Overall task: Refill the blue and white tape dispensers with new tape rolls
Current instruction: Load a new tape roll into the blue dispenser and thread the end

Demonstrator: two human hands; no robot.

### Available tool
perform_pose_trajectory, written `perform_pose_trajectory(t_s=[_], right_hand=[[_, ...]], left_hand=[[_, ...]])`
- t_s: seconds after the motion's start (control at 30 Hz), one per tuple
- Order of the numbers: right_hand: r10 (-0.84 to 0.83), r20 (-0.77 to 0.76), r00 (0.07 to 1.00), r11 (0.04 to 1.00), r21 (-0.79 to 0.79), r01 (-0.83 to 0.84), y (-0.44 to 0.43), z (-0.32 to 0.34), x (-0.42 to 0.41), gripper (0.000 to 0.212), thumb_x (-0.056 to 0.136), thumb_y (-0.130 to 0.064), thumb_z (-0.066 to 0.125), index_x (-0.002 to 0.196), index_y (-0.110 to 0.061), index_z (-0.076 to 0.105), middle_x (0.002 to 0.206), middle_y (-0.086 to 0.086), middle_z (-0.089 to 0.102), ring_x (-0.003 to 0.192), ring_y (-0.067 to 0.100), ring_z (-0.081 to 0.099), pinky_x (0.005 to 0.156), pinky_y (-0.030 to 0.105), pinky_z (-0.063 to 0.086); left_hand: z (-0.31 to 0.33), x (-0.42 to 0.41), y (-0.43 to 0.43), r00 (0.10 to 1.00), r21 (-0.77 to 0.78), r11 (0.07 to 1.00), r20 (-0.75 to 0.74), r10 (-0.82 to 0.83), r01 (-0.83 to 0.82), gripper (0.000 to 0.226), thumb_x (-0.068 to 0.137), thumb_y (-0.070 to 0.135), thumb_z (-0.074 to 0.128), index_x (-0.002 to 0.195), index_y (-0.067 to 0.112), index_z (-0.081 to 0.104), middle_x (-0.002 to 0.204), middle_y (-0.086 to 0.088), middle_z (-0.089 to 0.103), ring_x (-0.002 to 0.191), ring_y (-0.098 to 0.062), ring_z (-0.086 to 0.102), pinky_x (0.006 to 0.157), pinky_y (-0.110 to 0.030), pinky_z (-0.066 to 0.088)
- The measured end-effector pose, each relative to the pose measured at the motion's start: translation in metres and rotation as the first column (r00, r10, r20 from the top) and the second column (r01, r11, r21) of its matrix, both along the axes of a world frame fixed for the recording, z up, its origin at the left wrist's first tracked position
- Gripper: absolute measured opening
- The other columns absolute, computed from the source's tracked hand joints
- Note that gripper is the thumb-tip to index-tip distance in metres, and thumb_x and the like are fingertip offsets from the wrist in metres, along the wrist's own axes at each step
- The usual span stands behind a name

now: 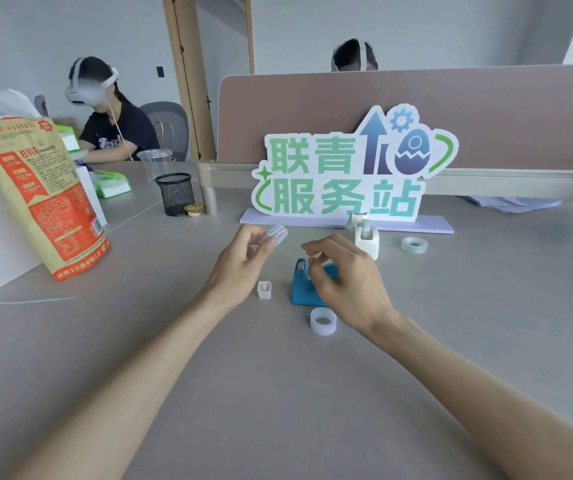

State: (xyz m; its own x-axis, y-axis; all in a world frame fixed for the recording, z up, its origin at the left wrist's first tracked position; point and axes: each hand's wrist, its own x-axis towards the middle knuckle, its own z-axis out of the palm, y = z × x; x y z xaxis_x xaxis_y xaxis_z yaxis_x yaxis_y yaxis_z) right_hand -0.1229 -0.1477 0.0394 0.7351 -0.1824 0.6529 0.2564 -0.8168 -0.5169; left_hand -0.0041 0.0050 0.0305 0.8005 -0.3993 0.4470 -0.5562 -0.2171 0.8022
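Observation:
The blue tape dispenser (pixel 304 289) stands mid-table, partly hidden by my right hand (pixel 343 282), which hovers over it with fingers pinched; what they hold is unclear. My left hand (pixel 243 261) is raised left of it, fingertips holding a small printed tape roll (pixel 275 234). The white tape dispenser (pixel 364 235) stands behind the blue one. A clear tape roll (pixel 414 244) lies to its right. A white ring-shaped roll (pixel 323 321) lies in front of the blue dispenser. A small white core piece (pixel 264 289) sits left of the dispenser.
A standing sign (pixel 347 174) on a lilac base backs the work area, with a divider panel (pixel 485 109) behind. A large paper bag (pixel 39 195) stands at left, a black mesh cup (pixel 175 194) and a clear cup (pixel 155 164) beyond. Two persons sit further back.

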Motion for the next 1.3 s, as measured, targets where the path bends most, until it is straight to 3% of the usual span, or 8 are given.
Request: perform_pose_trajectory(t_s=[0.27, 0.37, 0.5, 0.67, 0.87, 1.0, 1.1, 1.3], right_hand=[[0.036, -0.009, 0.999, 0.987, 0.156, -0.034, 0.009, -0.002, -0.041, 0.028, 0.092, -0.026, 0.062, 0.119, -0.023, 0.062, 0.096, -0.012, 0.064, 0.088, -0.008, 0.056, 0.074, 0.013, 0.044], [0.038, 0.013, 0.999, 0.965, 0.258, -0.04, 0.013, -0.008, -0.045, 0.015, 0.092, -0.02, 0.063, 0.106, -0.022, 0.068, 0.086, -0.01, 0.068, 0.079, -0.007, 0.057, 0.067, 0.005, 0.04], [0.045, 0.004, 0.999, 0.932, 0.36, -0.043, 0.016, -0.013, -0.045, 0.012, 0.09, -0.02, 0.066, 0.101, -0.023, 0.069, 0.089, 0.003, 0.07, 0.07, -0.008, 0.06, 0.061, 0.001, 0.039], [0.071, -0.021, 0.997, 0.919, 0.391, -0.057, 0.014, -0.016, -0.042, 0.013, 0.089, -0.019, 0.068, 0.096, -0.03, 0.067, 0.09, 0.003, 0.07, 0.07, -0.005, 0.06, 0.062, 0.002, 0.039], [0.068, -0.053, 0.996, 0.912, 0.408, -0.04, 0.014, -0.018, -0.042, 0.008, 0.09, -0.021, 0.066, 0.094, -0.028, 0.064, 0.097, -0.004, 0.07, 0.083, 0.001, 0.062, 0.066, 0.004, 0.041], [0.07, -0.065, 0.995, 0.883, 0.468, -0.032, 0.011, -0.018, -0.051, 0.005, 0.09, -0.024, 0.065, 0.094, -0.027, 0.064, 0.098, -0.009, 0.069, 0.082, 0.008, 0.063, 0.065, 0.012, 0.046], [0.074, -0.067, 0.995, 0.839, 0.544, -0.026, 0.007, -0.019, -0.055, 0.005, 0.089, -0.023, 0.067, 0.093, -0.024, 0.064, 0.099, -0.01, 0.069, 0.09, 0.014, 0.066, 0.07, 0.022, 0.053], [0.114, -0.057, 0.992, 0.784, 0.619, -0.054, 0.007, -0.021, -0.053, 0.007, 0.085, -0.017, 0.071, 0.089, -0.02, 0.066, 0.092, -0.008, 0.072, 0.086, 0.008, 0.068, 0.069, 0.016, 0.049]], left_hand=[[0.007, -0.075, 0.007, 0.994, 0.119, 0.988, 0.029, -0.104, 0.1, 0.019, 0.103, 0.032, 0.038, 0.091, 0.026, 0.052, 0.066, 0.019, 0.055, 0.066, -0.004, 0.045, 0.063, -0.014, 0.036], [0.007, -0.076, 0.007, 0.99, 0.161, 0.979, 0.054, -0.133, 0.123, 0.022, 0.103, 0.03, 0.039, 0.099, 0.02, 0.058, 0.074, 0.014, 0.057, 0.069, -0.004, 0.049, 0.068, -0.017, 0.039], [-0.006, -0.038, 0.027, 0.992, 0.211, 0.977, 0.128, -0.014, -0.013, 0.024, 0.099, 0.031, 0.049, 0.119, 0.025, 0.061, 0.111, 0.011, 0.064, 0.103, -0.014, 0.058, 0.089, -0.024, 0.044], [-0.031, -0.006, 0.041, 0.998, 0.413, 0.909, -0.018, 0.061, -0.048, 0.067, 0.086, 0.045, 0.066, 0.145, 0.026, 0.039, 0.127, 0.009, 0.048, 0.101, -0.015, 0.049, 0.097, -0.032, 0.04], [-0.03, -0.01, 0.026, 0.99, 0.458, 0.88, 0.109, 0.084, -0.125, 0.012, 0.086, 0.035, 0.065, 0.093, 0.026, 0.064, 0.097, 0.008, 0.062, 0.091, -0.015, 0.059, 0.081, -0.037, 0.05], [-0.022, -0.034, 0.029, 0.995, 0.316, 0.947, 0.099, 0.032, -0.062, 0.009, 0.084, 0.028, 0.063, 0.09, 0.031, 0.057, 0.086, 0.014, 0.066, 0.068, -0.006, 0.055, 0.065, -0.028, 0.045], [-0.012, -0.057, 0.022, 0.993, 0.223, 0.975, 0.108, -0.039, 0.014, 0.017, 0.085, 0.025, 0.063, 0.091, 0.032, 0.049, 0.09, 0.005, 0.072, 0.074, -0.008, 0.059, 0.072, -0.032, 0.048], [-0.005, -0.08, 0.01, 0.968, 0.23, 0.972, 0.229, -0.103, 0.049, 0.021, 0.085, 0.031, 0.068, 0.097, 0.025, 0.051, 0.091, 0.018, 0.068, 0.081, -0.007, 0.062, 0.077, -0.034, 0.051]])
